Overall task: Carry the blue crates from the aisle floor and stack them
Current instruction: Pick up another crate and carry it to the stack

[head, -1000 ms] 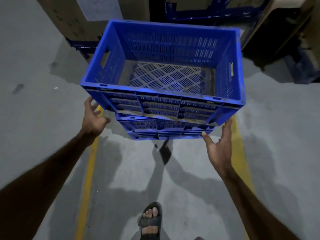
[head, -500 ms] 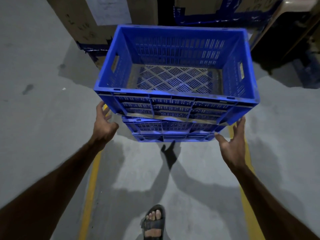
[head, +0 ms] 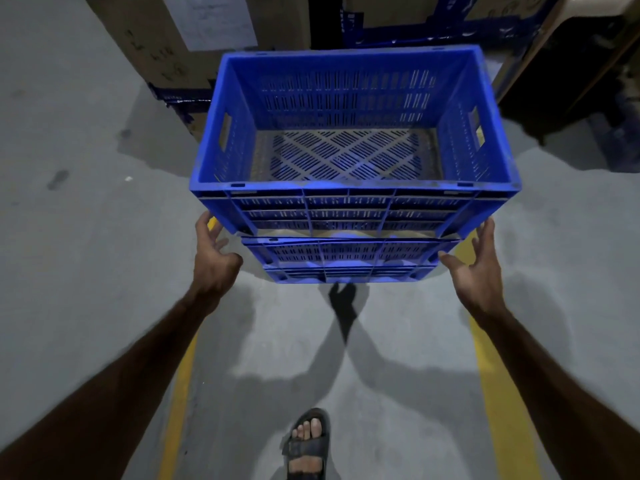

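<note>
Flanking the stack with fingers spread and nothing held: left hand (head: 214, 252) just off the near-left corner, right hand (head: 479, 263) just off the near-right corner. Between them, a top blue slatted plastic crate (head: 349, 133), empty, seated on the lower blue crates (head: 341, 259) on the grey concrete floor (head: 69, 237). Stacked already, by the look; further crates to fetch, if any, out of sight. Behind the stack, brown cardboard boxes (head: 156, 46).

Lower crates (head: 341, 259) mostly hidden under the top crate (head: 349, 206); sandalled foot (head: 306, 445) cut off below.
</note>
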`<state>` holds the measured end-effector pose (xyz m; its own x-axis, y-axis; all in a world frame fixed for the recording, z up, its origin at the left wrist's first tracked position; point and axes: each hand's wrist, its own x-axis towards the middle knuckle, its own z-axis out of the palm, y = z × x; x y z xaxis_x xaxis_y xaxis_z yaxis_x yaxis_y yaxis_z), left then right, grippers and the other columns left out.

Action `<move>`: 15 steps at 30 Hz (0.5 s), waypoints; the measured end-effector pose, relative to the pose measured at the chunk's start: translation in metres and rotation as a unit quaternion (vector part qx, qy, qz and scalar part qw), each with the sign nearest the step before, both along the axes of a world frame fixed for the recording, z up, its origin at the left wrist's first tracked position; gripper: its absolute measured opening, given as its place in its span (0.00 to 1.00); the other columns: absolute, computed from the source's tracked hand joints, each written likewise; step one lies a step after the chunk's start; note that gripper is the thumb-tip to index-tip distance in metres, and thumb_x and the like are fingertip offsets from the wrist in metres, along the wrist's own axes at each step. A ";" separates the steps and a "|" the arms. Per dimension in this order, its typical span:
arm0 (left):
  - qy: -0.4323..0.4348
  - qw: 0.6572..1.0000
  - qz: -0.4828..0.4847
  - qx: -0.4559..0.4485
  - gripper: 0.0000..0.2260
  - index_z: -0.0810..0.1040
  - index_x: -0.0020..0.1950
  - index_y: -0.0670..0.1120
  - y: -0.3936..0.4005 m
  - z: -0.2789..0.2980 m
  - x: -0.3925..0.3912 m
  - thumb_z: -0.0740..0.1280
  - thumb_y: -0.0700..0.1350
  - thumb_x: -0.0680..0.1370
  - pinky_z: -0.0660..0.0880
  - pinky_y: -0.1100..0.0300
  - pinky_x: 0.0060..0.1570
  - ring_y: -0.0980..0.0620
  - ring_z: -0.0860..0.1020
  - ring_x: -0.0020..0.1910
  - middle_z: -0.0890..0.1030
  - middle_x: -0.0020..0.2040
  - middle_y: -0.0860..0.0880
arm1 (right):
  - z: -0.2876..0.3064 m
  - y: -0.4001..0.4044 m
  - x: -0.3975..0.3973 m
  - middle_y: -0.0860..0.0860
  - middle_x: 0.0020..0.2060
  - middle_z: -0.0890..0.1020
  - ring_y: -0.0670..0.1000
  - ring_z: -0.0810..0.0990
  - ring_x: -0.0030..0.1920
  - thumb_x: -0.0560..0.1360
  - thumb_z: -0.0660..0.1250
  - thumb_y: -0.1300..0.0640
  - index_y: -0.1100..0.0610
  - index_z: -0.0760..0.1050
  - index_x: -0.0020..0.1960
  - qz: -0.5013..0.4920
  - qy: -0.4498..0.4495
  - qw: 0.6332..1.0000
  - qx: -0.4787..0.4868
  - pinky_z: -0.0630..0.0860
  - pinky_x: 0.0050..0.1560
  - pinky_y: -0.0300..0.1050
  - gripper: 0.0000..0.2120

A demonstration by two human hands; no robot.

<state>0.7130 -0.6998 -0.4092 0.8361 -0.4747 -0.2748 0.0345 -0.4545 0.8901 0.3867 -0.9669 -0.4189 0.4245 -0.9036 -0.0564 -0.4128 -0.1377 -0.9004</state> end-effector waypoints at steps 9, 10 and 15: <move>-0.005 0.999 -0.036 0.001 0.45 0.59 0.78 0.60 0.005 -0.014 -0.019 0.60 0.33 0.63 0.71 0.37 0.71 0.49 0.67 0.77 0.69 0.76 0.53 | -0.002 -0.021 -0.006 0.46 0.80 0.65 0.53 0.68 0.76 0.75 0.75 0.60 0.43 0.54 0.82 -0.065 0.012 0.996 0.064 0.68 0.75 0.60 0.44; -0.005 0.999 -0.038 0.001 0.46 0.59 0.79 0.58 0.004 -0.013 -0.019 0.60 0.33 0.63 0.70 0.38 0.72 0.50 0.66 0.77 0.68 0.77 0.53 | -0.002 -0.023 -0.006 0.47 0.79 0.66 0.52 0.68 0.75 0.75 0.75 0.59 0.44 0.55 0.82 -0.073 0.013 0.995 0.070 0.69 0.74 0.61 0.43; -0.019 0.998 -0.060 0.007 0.50 0.54 0.84 0.55 0.000 -0.013 -0.020 0.60 0.32 0.62 0.67 0.46 0.76 0.54 0.62 0.81 0.64 0.82 0.52 | 0.004 -0.024 -0.003 0.46 0.77 0.68 0.50 0.72 0.69 0.76 0.73 0.61 0.45 0.59 0.81 -0.082 0.011 0.994 0.073 0.73 0.70 0.57 0.39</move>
<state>0.6934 -0.6999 -0.4217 0.7839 -0.5678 -0.2511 -0.0544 -0.4657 0.8833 0.3839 -0.9913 -0.4145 0.2690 -0.9425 -0.1985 -0.4379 0.0639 -0.8967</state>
